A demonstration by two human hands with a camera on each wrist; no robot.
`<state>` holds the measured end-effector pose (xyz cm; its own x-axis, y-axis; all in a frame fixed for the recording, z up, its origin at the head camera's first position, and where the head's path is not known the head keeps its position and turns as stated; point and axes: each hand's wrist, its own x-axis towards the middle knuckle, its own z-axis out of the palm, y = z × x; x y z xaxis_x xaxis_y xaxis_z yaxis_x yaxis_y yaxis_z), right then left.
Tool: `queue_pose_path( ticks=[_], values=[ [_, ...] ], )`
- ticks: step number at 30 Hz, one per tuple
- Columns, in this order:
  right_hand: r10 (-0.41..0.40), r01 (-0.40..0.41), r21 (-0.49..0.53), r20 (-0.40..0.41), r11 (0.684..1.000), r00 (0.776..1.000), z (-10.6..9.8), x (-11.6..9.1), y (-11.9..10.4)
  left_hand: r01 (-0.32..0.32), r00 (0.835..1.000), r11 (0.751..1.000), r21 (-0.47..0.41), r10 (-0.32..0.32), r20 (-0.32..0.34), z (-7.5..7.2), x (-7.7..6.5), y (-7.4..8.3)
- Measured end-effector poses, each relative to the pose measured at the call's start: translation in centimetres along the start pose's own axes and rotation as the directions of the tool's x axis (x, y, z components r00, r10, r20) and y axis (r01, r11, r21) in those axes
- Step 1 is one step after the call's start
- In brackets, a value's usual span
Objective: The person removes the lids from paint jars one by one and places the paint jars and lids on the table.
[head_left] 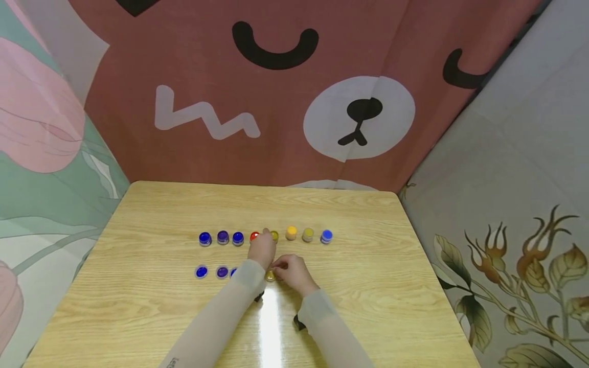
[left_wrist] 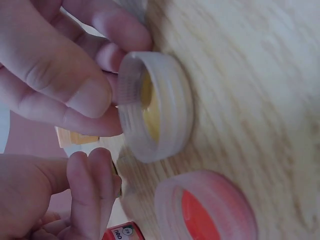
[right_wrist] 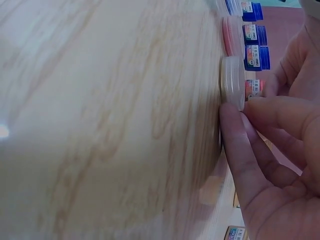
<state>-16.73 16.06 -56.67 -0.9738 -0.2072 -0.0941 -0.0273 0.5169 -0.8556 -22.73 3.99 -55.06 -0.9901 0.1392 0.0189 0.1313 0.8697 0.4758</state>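
My left hand (head_left: pixel 262 249) reaches into the back row of small paint jars, beside the red jar (head_left: pixel 254 235). Its bent fingers appear to grip the yellow jar (head_left: pixel 275 235), mostly hidden behind them in the left wrist view. Closer to me, my right hand (head_left: pixel 295 274) pinches the rim of a clear lid (left_wrist: pixel 172 110) with yellow paint inside. That lid stands on its edge or tilts over the table; exact contact is unclear. Beside it lies a red-stained lid (left_wrist: pixel 217 210), which my left arm covers in the head view.
Left in the back row are blue (head_left: pixel 205 238), purple (head_left: pixel 223 237) and another blue jar (head_left: pixel 238 238); right are orange (head_left: pixel 291 233), olive (head_left: pixel 308 234) and light blue (head_left: pixel 326 236) ones. Blue (head_left: pixel 201 271) and purple lids (head_left: pixel 222 272) lie nearer on the wooden table (head_left: pixel 368 286).
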Motion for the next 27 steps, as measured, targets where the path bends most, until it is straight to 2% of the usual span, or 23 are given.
queue_pose_path(
  ticks=[9,12,14,16,19,22,24,27],
  values=[
    [-0.018,0.016,-0.034,-0.066,0.999,0.998,-1.1,-0.1,0.9,0.019,1.0,0.997,-0.071,-0.021,-0.022,-0.1,-0.2,0.1],
    [-0.002,-0.003,-0.045,-0.121,0.999,0.993,-1.6,0.0,1.4,-0.017,0.999,0.995,-0.094,0.013,-0.048,0.0,-0.3,0.2],
    [0.005,-0.015,-0.06,-0.176,0.998,0.984,-1.9,0.2,1.7,-0.058,0.997,0.988,-0.142,0.05,-0.056,0.0,-0.4,0.3],
    [0.012,-0.028,-0.065,-0.232,0.997,0.973,-2.2,0.4,1.9,-0.104,0.994,0.968,-0.228,0.096,-0.047,0.0,-0.4,0.5],
    [0.031,-0.049,-0.051,-0.296,0.997,0.955,-2.4,0.7,2.1,-0.123,0.99,0.899,-0.421,0.143,0.018,0.2,-0.7,0.9],
    [0.049,-0.062,-0.026,-0.336,0.998,0.941,-2.6,1.1,2.2,-0.116,0.981,0.844,-0.524,0.179,0.072,0.4,-0.9,1.1],
    [0.055,-0.064,-0.015,-0.352,0.998,0.934,-2.7,1.3,2.3,-0.122,0.977,0.836,-0.535,0.196,0.083,0.7,-0.9,1.2],
    [0.065,-0.067,0.007,-0.357,0.998,0.932,-2.8,1.6,2.3,-0.138,0.973,0.848,-0.512,0.213,0.09,1.2,-1.0,1.2]
  ],
)
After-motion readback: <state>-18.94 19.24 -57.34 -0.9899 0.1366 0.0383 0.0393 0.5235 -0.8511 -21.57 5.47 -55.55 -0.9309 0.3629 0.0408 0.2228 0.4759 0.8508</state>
